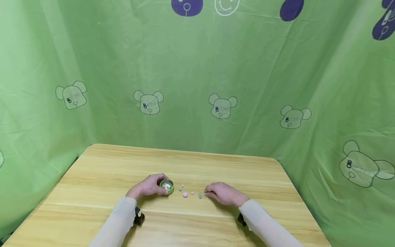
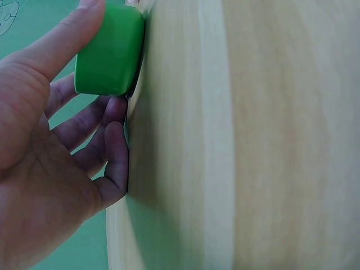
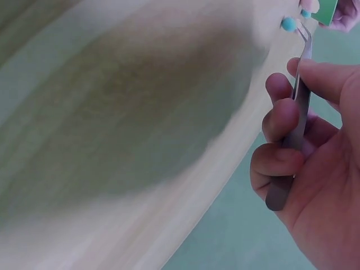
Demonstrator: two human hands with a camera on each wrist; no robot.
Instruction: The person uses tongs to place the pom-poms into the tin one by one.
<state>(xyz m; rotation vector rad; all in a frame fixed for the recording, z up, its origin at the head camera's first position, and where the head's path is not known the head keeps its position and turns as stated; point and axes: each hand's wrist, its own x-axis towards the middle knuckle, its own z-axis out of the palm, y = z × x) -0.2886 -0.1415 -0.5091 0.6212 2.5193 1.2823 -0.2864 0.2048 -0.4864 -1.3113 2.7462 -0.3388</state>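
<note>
My left hand [image 1: 150, 185] holds a small round green tin [image 2: 110, 52] on the table, thumb on one side and fingers around the other. The open tin has a silvery inside with small pale pieces at the bottom. In my right hand [image 1: 224, 193] are metal tweezers [image 3: 295, 138], gripped between thumb and curled fingers. Their bent tips point at the tin side, right beside a blue-green ball [image 3: 288, 23]. Between the hands lie a larger pink ball [image 1: 185, 195], a small pink ball [image 1: 192, 193], another pink one [image 1: 182, 185] and a second blue-green ball [image 1: 180, 189].
The wooden table [image 1: 197, 226] carries all of this. Behind it and along both sides hangs a green curtain [image 1: 185, 68] printed with bear heads. Dark wrist devices [image 1: 139, 217] sit under both forearms, close over the tabletop.
</note>
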